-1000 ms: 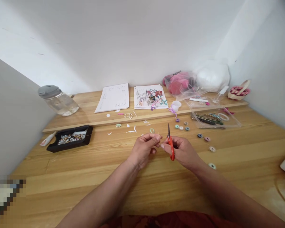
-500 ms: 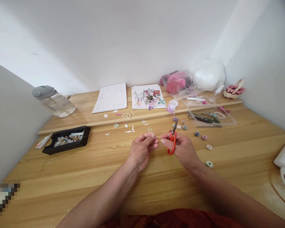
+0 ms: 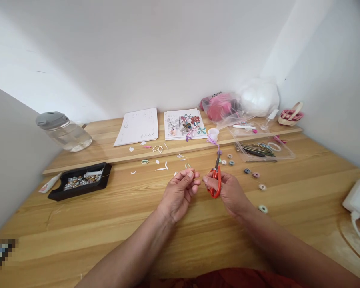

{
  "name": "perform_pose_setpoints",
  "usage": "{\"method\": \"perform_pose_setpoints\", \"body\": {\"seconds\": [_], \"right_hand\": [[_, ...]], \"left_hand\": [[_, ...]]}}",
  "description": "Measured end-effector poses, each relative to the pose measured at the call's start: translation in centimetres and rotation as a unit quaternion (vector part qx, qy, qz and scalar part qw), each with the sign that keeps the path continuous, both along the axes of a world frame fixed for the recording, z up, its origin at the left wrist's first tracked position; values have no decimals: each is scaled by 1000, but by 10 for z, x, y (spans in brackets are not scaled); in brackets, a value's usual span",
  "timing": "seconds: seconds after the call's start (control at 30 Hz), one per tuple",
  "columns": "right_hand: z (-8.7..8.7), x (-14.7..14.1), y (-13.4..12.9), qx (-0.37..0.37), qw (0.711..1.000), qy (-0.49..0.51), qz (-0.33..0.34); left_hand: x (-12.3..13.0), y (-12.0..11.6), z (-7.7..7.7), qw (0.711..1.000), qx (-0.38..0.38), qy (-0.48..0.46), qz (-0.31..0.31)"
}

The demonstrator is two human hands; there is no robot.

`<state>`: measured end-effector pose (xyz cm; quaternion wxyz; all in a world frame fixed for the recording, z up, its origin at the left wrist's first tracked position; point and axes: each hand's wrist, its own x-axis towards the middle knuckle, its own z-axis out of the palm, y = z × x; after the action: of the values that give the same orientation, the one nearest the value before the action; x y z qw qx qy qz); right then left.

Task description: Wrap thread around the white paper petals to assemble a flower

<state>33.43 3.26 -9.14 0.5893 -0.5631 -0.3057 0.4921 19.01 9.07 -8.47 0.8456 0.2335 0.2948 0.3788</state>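
Over a wooden bench (image 3: 132, 194), centre frame, the right hand (image 3: 230, 191) is clamping red scissors (image 3: 219, 182), the left hand (image 3: 177, 193) pinching a thin strand (image 3: 195, 179).

Forearms, two, bare: left forearm (image 3: 132, 244) and right forearm (image 3: 276, 240), both slanting inward from below. Left hand (image 3: 178, 194): thumb pressed to forefinger, remaining fingers loosely curled. Right hand (image 3: 230, 192): fingers bent in a grip, thumb pointing leftward. Hands near each other, slightly apart.
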Motion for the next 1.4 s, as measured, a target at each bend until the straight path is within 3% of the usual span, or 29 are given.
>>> {"method": "perform_pose_setpoints", "body": {"seconds": [0.63, 1.4], "right_hand": [[0, -3, 3, -26, 999, 30, 11], [3, -3, 2, -21, 999, 43, 9]], "left_hand": [[1, 0, -3, 999, -32, 10, -37], [1, -1, -7, 997, 12, 45, -59]]}}
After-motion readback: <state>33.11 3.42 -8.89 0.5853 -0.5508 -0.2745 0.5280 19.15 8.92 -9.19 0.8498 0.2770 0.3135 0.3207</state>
